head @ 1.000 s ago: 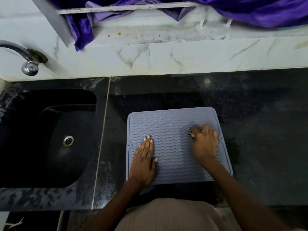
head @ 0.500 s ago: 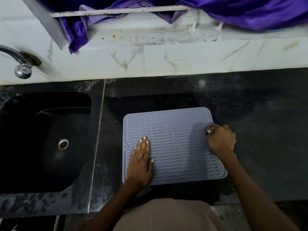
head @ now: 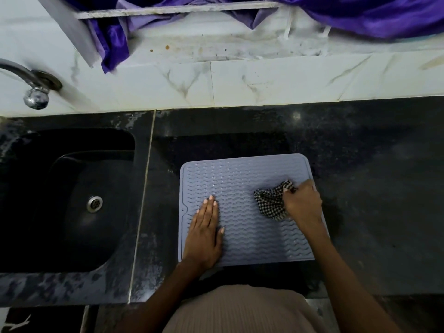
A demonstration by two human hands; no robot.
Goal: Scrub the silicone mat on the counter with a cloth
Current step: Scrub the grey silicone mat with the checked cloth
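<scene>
R hand (head: 303,203) is coming back in from the mat's (head: 240,179) right edge, now sitting over the right-hand ribs again. Checked cloth (head: 272,203) is spreading out to the left of the fist, w/ far more of it showing than the small tuft 0.5 s ago.

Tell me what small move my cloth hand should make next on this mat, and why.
Probably sweep the right hand with the checked cloth leftward across the mat. The cloth sits at the mat's right side, the ribbed middle lies uncovered, and the left hand lies flat on the left part, pinning the mat.
</scene>
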